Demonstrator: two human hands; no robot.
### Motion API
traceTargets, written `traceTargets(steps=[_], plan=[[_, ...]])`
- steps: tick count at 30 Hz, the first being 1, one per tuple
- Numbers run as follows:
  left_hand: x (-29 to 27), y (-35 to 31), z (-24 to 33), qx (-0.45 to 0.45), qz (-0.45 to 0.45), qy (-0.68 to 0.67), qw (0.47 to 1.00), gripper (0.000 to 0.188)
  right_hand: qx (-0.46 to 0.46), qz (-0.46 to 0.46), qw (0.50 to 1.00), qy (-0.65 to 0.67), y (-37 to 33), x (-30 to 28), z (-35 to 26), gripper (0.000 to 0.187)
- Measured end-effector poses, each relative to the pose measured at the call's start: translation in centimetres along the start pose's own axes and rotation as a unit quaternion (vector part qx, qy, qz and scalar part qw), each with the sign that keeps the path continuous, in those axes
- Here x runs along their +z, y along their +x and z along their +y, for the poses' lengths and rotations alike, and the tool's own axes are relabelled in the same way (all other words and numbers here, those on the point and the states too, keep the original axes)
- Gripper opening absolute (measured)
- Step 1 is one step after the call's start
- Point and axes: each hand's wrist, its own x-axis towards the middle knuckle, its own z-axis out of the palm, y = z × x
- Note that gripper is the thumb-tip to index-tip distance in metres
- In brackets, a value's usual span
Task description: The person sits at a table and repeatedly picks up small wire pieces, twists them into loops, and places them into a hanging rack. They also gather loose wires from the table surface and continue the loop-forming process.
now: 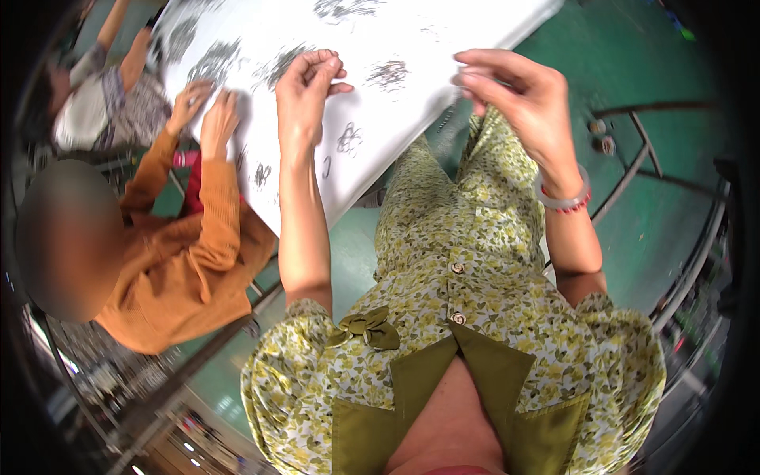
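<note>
Above the white tabletop (427, 39), my left hand (305, 83) is closed in a pinch, its thumb against the curled fingers. My right hand (518, 95) is raised past the table's right edge, with thumb and index finger brought together. Whatever either pinch holds is too small or blurred to name. A dark, beaded-looking strand (447, 117) shows just below my right fingertips; whether it touches them I cannot tell. Nearest my left hand lie a pile of thin dark pieces (281, 65), another such pile (389, 75) and a small loose cluster (348, 138).
Several more dark piles (214, 59) lie across the table. On the left, a co-worker in an orange-brown sleeve (219, 198) has both hands at the table's edge, with another person (103, 111) beyond. A metal frame (633, 158) stands on the green floor (633, 214) at right.
</note>
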Motion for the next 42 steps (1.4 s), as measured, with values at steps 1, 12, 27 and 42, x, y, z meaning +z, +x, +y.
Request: traceTargets(steps=[1,12,27,42], plan=[[1.8,-1.0,1.4,0.016,-0.032,-0.021,0.999,0.016,0.004,0.004,1.000,-0.003,0.2,0.0,0.2,0.021],[9.5,-2.3,5.5,0.118,-0.156,0.018,0.981,0.008,-0.039,0.076,0.995,0.045,0.5,-0.9,-0.5,0.017],[12.5,-1.3,18.2,0.310,-0.218,0.028,0.925,0.007,-0.374,0.153,0.912,-0.072,-0.3,-6.1,-13.0,0.020],[23.2,-7.0,36.9,0.266,-0.605,-0.240,0.710,0.030,-0.470,0.078,0.876,0.075,-7.6,-12.4,-31.8,0.010]])
